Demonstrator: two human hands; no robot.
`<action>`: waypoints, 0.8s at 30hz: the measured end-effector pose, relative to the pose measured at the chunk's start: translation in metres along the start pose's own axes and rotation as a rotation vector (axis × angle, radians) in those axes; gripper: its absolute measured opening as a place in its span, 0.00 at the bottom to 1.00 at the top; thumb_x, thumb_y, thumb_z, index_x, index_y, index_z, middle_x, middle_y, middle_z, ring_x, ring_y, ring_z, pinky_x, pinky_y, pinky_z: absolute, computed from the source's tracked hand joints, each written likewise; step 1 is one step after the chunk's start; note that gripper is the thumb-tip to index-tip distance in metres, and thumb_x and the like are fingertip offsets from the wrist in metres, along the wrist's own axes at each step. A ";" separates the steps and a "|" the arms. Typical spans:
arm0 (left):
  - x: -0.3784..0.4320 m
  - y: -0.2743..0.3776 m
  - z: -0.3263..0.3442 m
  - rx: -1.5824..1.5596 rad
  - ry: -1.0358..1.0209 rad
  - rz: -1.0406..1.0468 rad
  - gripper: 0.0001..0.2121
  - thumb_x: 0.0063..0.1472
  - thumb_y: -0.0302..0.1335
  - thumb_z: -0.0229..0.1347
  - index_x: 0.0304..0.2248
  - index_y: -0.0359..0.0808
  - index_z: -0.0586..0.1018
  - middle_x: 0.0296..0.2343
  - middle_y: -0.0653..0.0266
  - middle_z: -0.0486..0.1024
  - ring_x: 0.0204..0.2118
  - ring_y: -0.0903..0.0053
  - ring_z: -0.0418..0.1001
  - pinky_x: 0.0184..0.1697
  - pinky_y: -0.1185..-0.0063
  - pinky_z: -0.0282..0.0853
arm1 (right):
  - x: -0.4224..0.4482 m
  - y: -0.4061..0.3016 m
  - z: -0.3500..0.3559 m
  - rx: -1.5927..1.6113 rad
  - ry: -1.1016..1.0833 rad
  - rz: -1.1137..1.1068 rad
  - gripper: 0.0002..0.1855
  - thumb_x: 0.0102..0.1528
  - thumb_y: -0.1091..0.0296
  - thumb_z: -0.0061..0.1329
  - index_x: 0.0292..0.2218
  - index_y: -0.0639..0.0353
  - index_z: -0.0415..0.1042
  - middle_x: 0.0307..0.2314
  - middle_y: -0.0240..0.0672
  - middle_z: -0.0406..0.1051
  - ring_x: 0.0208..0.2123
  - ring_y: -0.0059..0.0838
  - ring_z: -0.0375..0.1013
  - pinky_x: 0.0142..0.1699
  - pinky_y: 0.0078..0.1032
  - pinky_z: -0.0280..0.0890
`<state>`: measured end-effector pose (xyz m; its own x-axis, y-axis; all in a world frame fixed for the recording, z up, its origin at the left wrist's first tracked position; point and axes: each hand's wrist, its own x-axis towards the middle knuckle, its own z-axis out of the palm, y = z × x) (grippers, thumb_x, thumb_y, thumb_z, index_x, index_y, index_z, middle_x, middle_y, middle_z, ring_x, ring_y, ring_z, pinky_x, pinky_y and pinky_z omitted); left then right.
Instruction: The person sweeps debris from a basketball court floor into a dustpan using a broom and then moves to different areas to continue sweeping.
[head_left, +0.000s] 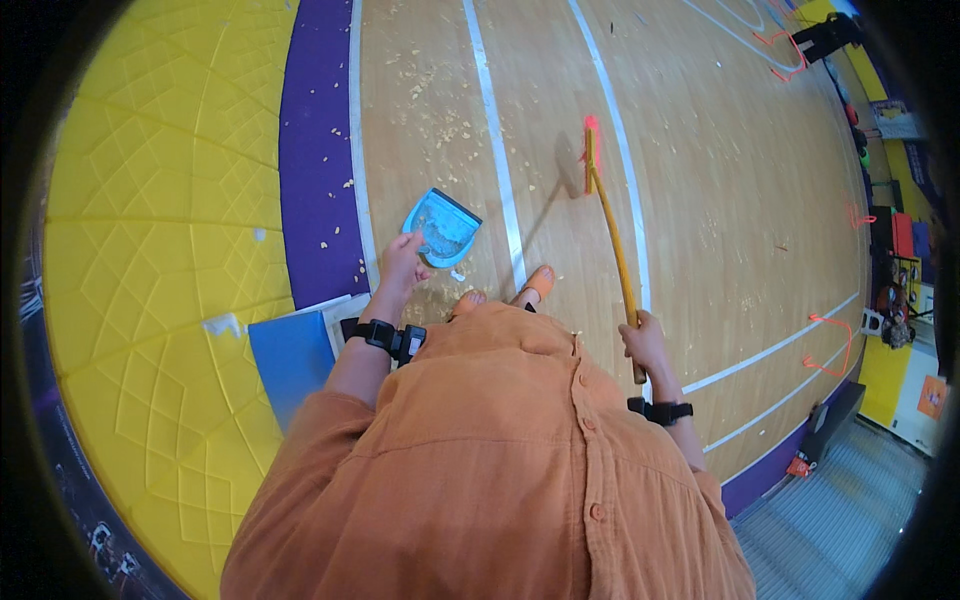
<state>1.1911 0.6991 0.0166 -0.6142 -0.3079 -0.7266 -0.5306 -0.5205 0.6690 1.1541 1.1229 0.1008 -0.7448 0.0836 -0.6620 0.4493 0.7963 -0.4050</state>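
My left hand (405, 262) is closed at the handle side of a light blue plastic dustpan (448, 229). Dust and small debris lie inside the pan, and its black lip faces up and to the right in the picture. Wrapped around the yellow stick of a broom (613, 232), near its lower end in the picture, is my right hand (645, 341). The broom's head, with pink bristles (591, 124), is far out in front over the wooden floor, and its shadow falls to the left.
Pale flakes (450, 135) litter the wooden floor (540, 90) and the purple border strip (319, 150). Yellow padded wall panels (150, 247) run along the left. A blue box-like object (294, 360) stands by my left arm. Orange wire frames (846, 345) rest at right, before a grey ribbed surface (840, 487).
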 end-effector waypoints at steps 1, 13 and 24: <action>0.000 -0.002 0.003 0.004 0.011 -0.027 0.10 0.60 0.37 0.49 0.29 0.39 0.71 0.12 0.74 0.58 0.10 0.88 0.58 0.14 0.84 0.63 | 0.012 -0.006 -0.002 0.001 -0.006 -0.003 0.15 0.47 0.68 0.47 0.35 0.68 0.65 0.20 0.46 0.70 0.18 0.34 0.71 0.23 0.30 0.66; 0.002 -0.002 0.073 -0.001 0.108 -0.003 0.09 0.60 0.36 0.48 0.29 0.39 0.71 0.13 0.76 0.55 0.13 0.87 0.56 0.19 0.81 0.63 | 0.041 -0.003 -0.026 -0.546 -0.276 -0.381 0.17 0.48 0.67 0.47 0.38 0.69 0.68 0.31 0.52 0.72 0.34 0.46 0.73 0.37 0.33 0.66; 0.003 0.005 0.116 -0.159 0.248 0.097 0.05 0.59 0.32 0.48 0.30 0.40 0.70 0.12 0.75 0.55 0.12 0.86 0.55 0.18 0.80 0.62 | 0.039 0.074 -0.092 0.664 -0.607 0.026 0.17 0.49 0.76 0.45 0.43 0.65 0.69 0.28 0.27 0.71 0.21 0.12 0.65 0.24 0.10 0.59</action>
<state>1.1191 0.7879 0.0361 -0.4856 -0.5368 -0.6900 -0.3665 -0.5916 0.7181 1.1128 1.2397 0.1027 -0.4259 -0.3843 -0.8191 0.7954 0.2725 -0.5414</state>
